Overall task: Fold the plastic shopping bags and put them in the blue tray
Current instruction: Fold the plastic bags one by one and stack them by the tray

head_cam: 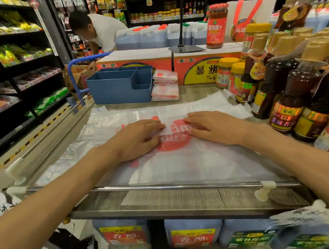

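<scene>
Your left hand (139,139) and right hand (215,128) lay flat, pressing bag (176,132) fold between fingertips; best creased outward, tray (120,88) beyond.

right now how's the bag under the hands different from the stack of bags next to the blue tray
The bag under the hands lies spread wide on the shelf, only partly folded; the stack of bags is folded into small squares. The left hand and right hand press on the spread bag; the stack stands untouched beside the blue tray. The spread bag is near the front rail, the stack farther back. Both are whitish plastic with red print.
</scene>
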